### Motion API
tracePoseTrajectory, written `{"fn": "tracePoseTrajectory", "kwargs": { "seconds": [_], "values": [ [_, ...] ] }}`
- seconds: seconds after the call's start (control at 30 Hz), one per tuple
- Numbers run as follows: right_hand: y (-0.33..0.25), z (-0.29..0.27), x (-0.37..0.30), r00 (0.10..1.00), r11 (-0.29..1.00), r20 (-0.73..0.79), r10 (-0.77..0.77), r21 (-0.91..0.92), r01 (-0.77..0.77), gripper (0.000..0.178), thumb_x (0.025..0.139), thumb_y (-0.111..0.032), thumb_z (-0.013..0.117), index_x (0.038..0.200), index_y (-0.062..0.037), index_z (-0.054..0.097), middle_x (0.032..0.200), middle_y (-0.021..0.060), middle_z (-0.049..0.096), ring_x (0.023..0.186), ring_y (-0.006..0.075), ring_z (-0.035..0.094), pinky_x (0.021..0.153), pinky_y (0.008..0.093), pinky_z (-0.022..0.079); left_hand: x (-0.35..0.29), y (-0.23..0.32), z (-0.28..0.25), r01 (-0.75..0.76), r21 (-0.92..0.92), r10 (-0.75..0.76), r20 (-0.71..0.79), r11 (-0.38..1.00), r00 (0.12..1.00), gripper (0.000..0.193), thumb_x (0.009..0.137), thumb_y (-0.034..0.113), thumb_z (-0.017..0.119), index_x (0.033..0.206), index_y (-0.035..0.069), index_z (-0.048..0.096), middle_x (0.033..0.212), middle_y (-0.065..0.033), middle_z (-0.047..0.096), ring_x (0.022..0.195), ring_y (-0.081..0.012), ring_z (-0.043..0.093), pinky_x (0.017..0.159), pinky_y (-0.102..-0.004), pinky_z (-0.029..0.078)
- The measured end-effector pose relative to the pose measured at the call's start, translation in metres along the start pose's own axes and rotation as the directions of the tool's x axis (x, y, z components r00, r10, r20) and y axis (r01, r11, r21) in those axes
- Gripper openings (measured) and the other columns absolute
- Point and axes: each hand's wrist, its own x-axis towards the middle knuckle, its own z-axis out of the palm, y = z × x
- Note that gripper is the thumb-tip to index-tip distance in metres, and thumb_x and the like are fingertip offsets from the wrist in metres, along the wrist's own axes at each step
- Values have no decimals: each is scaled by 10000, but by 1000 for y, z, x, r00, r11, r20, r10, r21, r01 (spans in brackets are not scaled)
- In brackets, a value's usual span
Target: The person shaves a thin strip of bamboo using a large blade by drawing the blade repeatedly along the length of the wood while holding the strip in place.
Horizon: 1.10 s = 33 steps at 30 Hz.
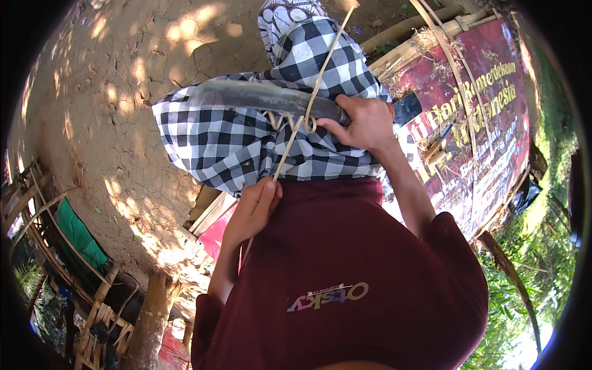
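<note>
My right hand (pixel 365 123) is closed around the handle of a large machete. Its dark blade (pixel 265 97) points left across my lap, the tip blurred by motion. A long thin bamboo strip (pixel 325 65) runs under my right hand's thumb side, crossing the blade near the handle. My left hand (pixel 259 202) pinches this strip lower down, close to my waist, and its tail hangs beside my shirt. Thin curled shavings (pixel 283 119) hang at the blade's lower edge, next to the strip. A black-and-white checked cloth (pixel 228 145) covers my legs beneath the blade.
At right lies a dark red printed banner (pixel 493 55) with bamboo strips (pixel 459 68), shavings, a wooden-handled tool (pixel 436 147) and a dark flat piece (pixel 407 109). Cracked bare earth (pixel 135 68) spreads left. A wooden post (pixel 148 320) and green sheet (pixel 80 234) are lower left.
</note>
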Motion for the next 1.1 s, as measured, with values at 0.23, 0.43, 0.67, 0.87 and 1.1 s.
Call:
{"fn": "tracePoseTrajectory", "kwargs": {
  "seconds": [0.23, 0.43, 0.67, 0.87, 1.1],
  "values": [
    [-14, 1, -3, 998, 999, -43, 41, -12, -42, 559, 783, -616, 657, 761, -57, 644, 566, 75, 608, 506, 264, 634, 466, 362, 495, 88, 43, 20, 112, -509, -77, 90, 853, 993, 265, 1053, 292, 348, 909, 96, 453, 591, 53, 304, 415, -45, 244, 370, -223, 205],
    [-11, 2, -5, 995, 996, -53, 86, 5, -86, 534, 762, -594, 687, 777, -62, 638, 589, 89, 615, 522, 267, 633, 470, 366, 485, 104, 25, 36, -132, 45, 139, -225, 990, 964, 177, 1001, 173, 443, 1005, 21, 534, 659, -137, 542, 503, -311, 500, 477, -395, 383],
    [-17, 17, -9, 991, 998, -122, 58, 8, -58, 592, 732, -677, 658, 648, -100, 557, 532, 41, 558, 479, 234, 607, 426, 351, 454, 74, 36, 36, -164, 510, 348, -289, 844, 892, 193, 984, 126, 428, 967, -22, 551, 752, -236, 602, 674, -458, 563, 612, -517, 415],
    [-7, 13, -6, 999, 997, -43, -21, 71, 24, 576, 708, -661, 688, 679, -95, 584, 562, 40, 583, 484, 242, 606, 443, 357, 450, 64, 23, 27, -87, 80, 103, -216, 993, 971, 250, 1023, 189, 403, 905, 5, 524, 588, -87, 503, 485, -214, 472, 482, -358, 367],
    [-3, -5, 9, 989, 986, 15, 147, 80, -148, 485, 768, -560, 703, 799, -79, 654, 554, 96, 596, 510, 286, 621, 483, 388, 480, 53, 34, 16, 29, -200, -44, -73, 979, 996, 338, 1050, 296, 371, 841, 62, 496, 599, 48, 373, 535, -53, 322, 490, -238, 281]
  ]
}}
